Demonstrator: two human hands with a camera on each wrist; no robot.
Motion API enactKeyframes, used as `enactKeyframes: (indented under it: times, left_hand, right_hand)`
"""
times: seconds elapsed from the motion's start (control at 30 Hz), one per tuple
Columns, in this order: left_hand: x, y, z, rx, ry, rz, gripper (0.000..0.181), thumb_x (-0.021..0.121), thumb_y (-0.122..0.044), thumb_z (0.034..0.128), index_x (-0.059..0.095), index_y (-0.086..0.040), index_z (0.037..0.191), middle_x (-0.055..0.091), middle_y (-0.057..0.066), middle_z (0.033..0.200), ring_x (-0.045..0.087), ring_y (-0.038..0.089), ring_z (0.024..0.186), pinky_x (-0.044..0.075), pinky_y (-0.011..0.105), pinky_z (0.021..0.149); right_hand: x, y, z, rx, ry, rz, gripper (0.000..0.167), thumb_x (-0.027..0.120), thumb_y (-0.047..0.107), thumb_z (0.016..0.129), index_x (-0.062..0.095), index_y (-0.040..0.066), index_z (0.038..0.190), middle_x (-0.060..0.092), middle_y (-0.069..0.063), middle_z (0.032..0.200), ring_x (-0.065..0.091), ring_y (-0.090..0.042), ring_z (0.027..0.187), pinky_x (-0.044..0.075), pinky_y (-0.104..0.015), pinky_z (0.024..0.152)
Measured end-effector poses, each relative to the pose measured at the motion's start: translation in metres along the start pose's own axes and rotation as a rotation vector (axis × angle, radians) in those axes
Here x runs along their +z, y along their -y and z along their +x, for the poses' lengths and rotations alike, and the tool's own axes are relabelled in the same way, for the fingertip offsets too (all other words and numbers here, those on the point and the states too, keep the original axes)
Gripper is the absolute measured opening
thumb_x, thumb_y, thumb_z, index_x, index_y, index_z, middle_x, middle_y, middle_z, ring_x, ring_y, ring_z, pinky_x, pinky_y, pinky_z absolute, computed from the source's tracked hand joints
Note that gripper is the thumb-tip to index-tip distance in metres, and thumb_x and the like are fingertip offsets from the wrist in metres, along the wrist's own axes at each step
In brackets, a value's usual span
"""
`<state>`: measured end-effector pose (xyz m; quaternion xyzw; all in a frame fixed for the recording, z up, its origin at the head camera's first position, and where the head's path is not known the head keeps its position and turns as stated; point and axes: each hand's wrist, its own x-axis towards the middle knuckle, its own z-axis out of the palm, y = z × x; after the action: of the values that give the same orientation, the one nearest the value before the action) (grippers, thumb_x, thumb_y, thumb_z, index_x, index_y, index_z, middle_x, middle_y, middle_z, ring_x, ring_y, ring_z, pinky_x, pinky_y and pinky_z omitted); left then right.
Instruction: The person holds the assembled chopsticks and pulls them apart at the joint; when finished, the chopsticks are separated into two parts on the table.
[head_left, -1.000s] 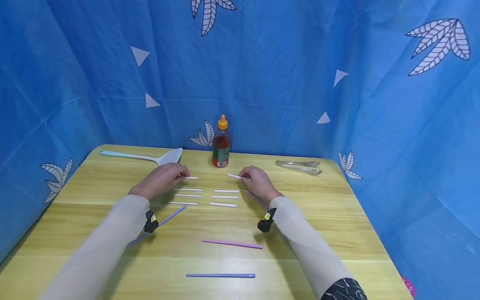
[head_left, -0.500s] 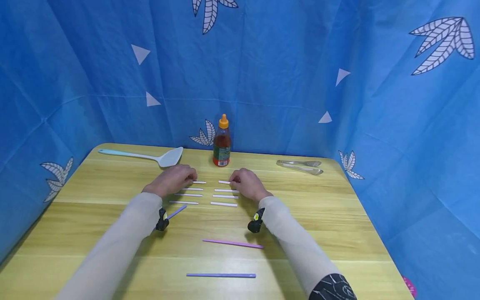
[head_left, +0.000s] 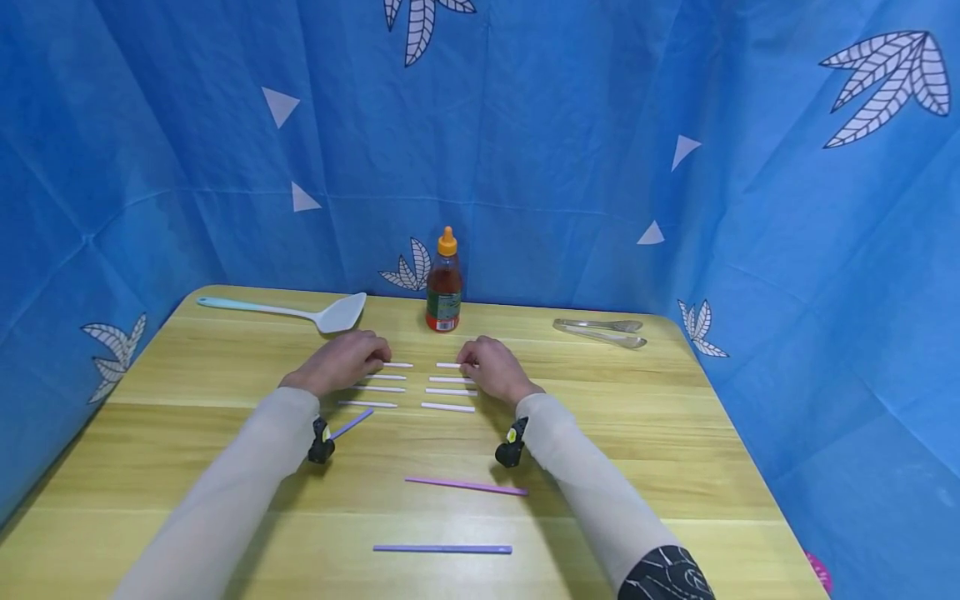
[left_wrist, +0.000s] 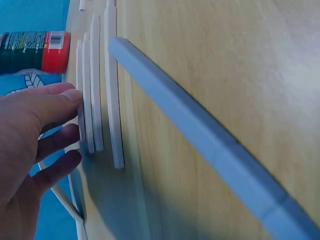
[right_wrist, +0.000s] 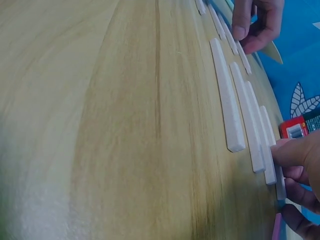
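My left hand (head_left: 337, 363) pinches a short white stick (head_left: 399, 365) at the far end of the left column. Across from it, my right hand (head_left: 498, 371) holds the far white stick (head_left: 447, 365) of the right column between thumb and finger. Both sticks lie low at the tabletop, roughly level with each other. Nearer to me, several more white sticks lie in two parallel columns, such as a left one (head_left: 367, 404) and a right one (head_left: 447, 407). In the left wrist view, a longer blue-violet stick (left_wrist: 200, 142) slants beside the left column, partly under my left wrist in the head view.
A pink-purple stick (head_left: 465, 486) and a violet stick (head_left: 442, 549) lie nearer me. A sauce bottle (head_left: 443, 296) stands behind the columns, a pale spatula (head_left: 337, 315) at back left and metal tongs (head_left: 600, 333) at back right. Blue cloth (head_left: 555, 150) hangs around the table.
Both hands have moved inward and slightly nearer, bringing their white sticks down to the far end of the two columns. Over the last half second they have barely shifted.
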<state>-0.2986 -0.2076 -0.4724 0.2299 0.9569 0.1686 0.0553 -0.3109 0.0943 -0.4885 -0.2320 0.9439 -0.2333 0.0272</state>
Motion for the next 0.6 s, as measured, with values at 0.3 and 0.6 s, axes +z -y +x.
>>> enactKeyframes:
  times: [0.3,0.6]
  left_hand:
    - [-0.011,0.017,-0.037,-0.037,-0.103,-0.096,0.019,0.069,-0.014,0.1087,0.076,-0.006,0.124,0.076,0.012,0.122,0.071,0.031,0.114,0.059,0.055,0.102]
    - [-0.016,0.017,-0.096,-0.066,-0.06,-0.132,0.02,0.073,-0.017,0.106,0.077,-0.008,0.123,0.073,0.002,0.105,0.065,0.016,0.095,0.057,0.041,0.083]
  right_hand:
    - [0.0,0.0,-0.002,-0.015,0.001,0.019,0.008,0.074,0.013,0.105,0.079,0.011,0.111,0.072,-0.008,0.113,0.068,-0.024,0.108,0.057,-0.042,0.103]
    - [0.0,-0.001,-0.003,-0.008,0.008,0.031,0.009,0.073,0.014,0.106,0.079,0.011,0.112,0.072,-0.007,0.114,0.068,-0.024,0.109,0.057,-0.042,0.104]
